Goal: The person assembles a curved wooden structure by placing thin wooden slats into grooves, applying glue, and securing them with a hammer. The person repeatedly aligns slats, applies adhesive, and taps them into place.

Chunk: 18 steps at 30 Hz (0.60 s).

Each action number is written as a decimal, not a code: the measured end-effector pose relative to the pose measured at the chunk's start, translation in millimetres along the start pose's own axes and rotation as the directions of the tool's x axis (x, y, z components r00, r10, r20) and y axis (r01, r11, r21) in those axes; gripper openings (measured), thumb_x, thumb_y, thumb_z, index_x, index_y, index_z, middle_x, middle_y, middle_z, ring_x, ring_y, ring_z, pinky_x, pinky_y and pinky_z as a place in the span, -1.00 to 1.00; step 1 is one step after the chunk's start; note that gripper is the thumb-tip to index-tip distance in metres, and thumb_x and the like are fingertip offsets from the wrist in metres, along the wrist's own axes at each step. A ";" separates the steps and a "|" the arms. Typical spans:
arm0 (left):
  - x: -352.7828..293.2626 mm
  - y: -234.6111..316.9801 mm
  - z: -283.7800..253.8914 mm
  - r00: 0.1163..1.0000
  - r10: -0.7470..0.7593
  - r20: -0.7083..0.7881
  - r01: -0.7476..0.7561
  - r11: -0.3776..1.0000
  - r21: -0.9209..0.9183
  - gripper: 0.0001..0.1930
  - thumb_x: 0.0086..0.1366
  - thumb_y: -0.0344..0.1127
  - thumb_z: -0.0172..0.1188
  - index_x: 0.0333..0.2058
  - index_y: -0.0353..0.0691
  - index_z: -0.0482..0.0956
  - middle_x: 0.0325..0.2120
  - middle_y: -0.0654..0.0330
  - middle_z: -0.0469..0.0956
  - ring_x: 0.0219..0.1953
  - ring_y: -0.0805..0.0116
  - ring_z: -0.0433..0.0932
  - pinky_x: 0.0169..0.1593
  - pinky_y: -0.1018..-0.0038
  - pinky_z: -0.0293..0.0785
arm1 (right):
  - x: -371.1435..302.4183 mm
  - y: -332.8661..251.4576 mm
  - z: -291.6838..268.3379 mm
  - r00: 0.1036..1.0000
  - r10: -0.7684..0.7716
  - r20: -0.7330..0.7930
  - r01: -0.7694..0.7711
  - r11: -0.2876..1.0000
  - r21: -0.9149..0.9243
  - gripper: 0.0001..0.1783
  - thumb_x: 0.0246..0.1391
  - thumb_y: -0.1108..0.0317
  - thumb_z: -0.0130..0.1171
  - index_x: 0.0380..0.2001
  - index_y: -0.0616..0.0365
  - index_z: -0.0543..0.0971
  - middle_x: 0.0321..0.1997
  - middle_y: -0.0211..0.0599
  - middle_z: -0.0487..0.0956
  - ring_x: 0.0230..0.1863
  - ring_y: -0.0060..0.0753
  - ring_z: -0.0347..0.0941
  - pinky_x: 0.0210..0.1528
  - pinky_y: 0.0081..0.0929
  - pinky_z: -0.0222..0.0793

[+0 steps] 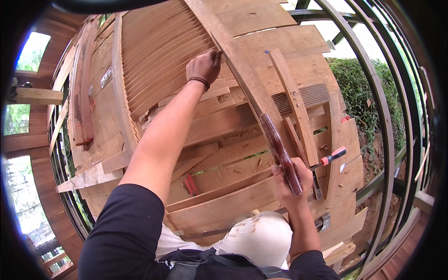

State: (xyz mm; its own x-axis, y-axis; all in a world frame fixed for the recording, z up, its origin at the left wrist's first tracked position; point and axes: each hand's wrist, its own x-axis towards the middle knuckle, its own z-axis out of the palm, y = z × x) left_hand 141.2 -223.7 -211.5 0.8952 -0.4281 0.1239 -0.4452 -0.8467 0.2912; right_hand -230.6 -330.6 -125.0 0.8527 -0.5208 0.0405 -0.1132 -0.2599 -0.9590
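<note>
My left hand (pixel 204 67) is closed in a fist at the ends of the slats, against the inner edge of a long wooden rail (pixel 238 58). Whatever its fingers may hold is hidden. Many thin, evenly spaced slats (pixel 163 46) run between this rail and a second rail (pixel 122 79) on the left, forming a louvred panel. Nearer to me, my right hand (pixel 294 179) is wrapped round a long, glossy dark-brown wooden tool (pixel 278 144), whose exact kind I cannot make out. The tool lies along the near end of the right rail.
Grooved boards (pixel 219 123) lie under the panel on a plank work surface (pixel 275 42). To the right are a loose batten (pixel 294 100) and a tool with a red-and-black handle (pixel 333 156). Dark timber lengths (pixel 84 88) lie left. Metal railings (pixel 373 79) bound the right side.
</note>
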 end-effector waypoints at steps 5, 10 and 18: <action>-1.5 7.7 -4.0 0.999 -0.030 0.032 0.032 0.998 -0.062 -0.55 0.51 0.13 -0.09 -0.28 -0.08 0.60 -0.26 0.00 0.70 -0.13 -0.10 0.65 -0.08 0.02 0.53 | -20.9 2.6 -14.7 1.000 0.014 -0.017 -0.014 1.000 -0.024 -0.83 0.10 0.47 0.43 -0.34 0.21 0.58 -0.57 -0.38 0.54 -0.58 -0.66 0.39 -0.49 -0.62 0.30; -5.9 5.9 -5.2 1.000 -0.008 -0.015 0.007 0.997 -0.078 -0.57 0.52 0.12 -0.08 -0.27 -0.07 0.61 -0.27 0.02 0.71 -0.13 -0.09 0.65 -0.08 0.02 0.54 | 10.8 -0.5 1.8 1.000 0.001 -0.013 -0.001 1.000 -0.029 -0.85 0.10 0.52 0.38 -0.37 0.23 0.56 -0.59 -0.43 0.52 -0.58 -0.67 0.39 -0.48 -0.64 0.29; -2.8 5.8 -4.7 1.000 -0.018 0.026 0.019 0.998 -0.063 -0.60 0.52 0.09 -0.06 -0.22 -0.06 0.64 -0.27 0.05 0.71 -0.13 -0.07 0.66 -0.08 0.03 0.55 | -26.8 5.3 -24.0 0.999 0.049 -0.016 -0.050 0.997 -0.056 -0.84 0.07 0.50 0.42 -0.35 0.23 0.58 -0.53 -0.40 0.58 -0.55 -0.67 0.44 -0.45 -0.63 0.34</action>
State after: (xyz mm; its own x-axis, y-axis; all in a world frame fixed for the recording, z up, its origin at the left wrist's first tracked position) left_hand 136.2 -226.0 -205.7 0.9022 -0.4209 0.0943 -0.4256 -0.8334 0.3525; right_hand -266.3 -337.5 -124.4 0.8378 -0.5460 -0.0025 -0.1844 -0.2785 -0.9426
